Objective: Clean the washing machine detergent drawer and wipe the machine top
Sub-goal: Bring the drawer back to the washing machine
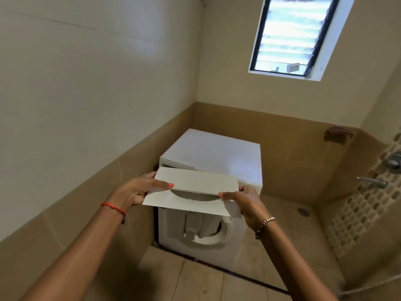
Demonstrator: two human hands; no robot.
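Observation:
A white front-loading washing machine (213, 154) stands in the corner against the tiled walls, its round door (204, 231) facing me. At its upper left front is a dark gap (173, 165); whether that is the detergent drawer I cannot tell. In front of the machine I hold a flat white box (195, 187) with an oval cut-out in its face. My left hand (138, 191) grips the box's left end, thumb on top. My right hand (245, 202) grips its right end. The box hides the machine's control panel.
Metal taps (372, 181) and a valve (392, 161) stick out of the right wall over a patterned tile strip. A floor drain (303, 210) lies right of the machine. A brown wall holder (337, 132) and a louvred window (290, 35) are above.

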